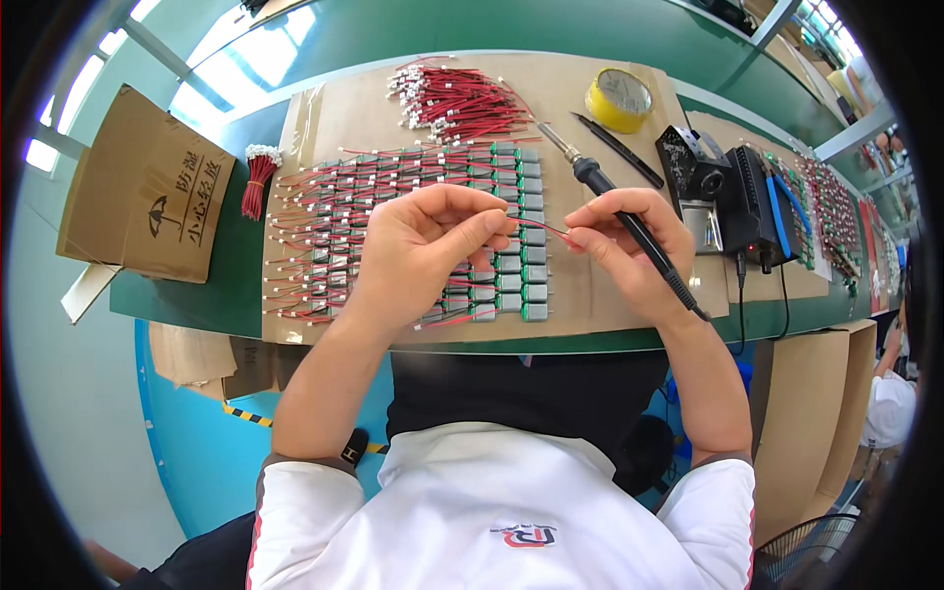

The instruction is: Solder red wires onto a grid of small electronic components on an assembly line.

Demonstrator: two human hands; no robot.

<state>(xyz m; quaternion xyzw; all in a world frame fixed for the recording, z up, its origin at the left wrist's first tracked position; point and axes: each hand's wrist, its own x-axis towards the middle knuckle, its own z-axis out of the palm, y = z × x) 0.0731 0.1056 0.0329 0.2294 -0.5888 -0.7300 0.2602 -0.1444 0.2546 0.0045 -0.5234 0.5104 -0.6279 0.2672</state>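
Above the cardboard-covered bench, both my hands meet over rows of small grey motors (534, 293) with green ends and red and black leads. My left hand (418, 251) pinches a thin red wire (539, 225) between thumb and fingertips. At the wire's other end, the thumb and forefinger of my right hand (639, 251) close on it. A black-handled soldering iron (641, 234) also rests in my right hand, its metal tip slanting up and away to the left. My left palm hides part of the motor rows.
Loose red leads with white connectors (460, 103) lie behind the motors, a tied bundle (255, 187) to the left. A cardboard box (147, 187) stands far left. Right are yellow tape (601, 106), a slim black tool (619, 150) and a black soldering station (749, 202) with a blue-handled tool (780, 211).
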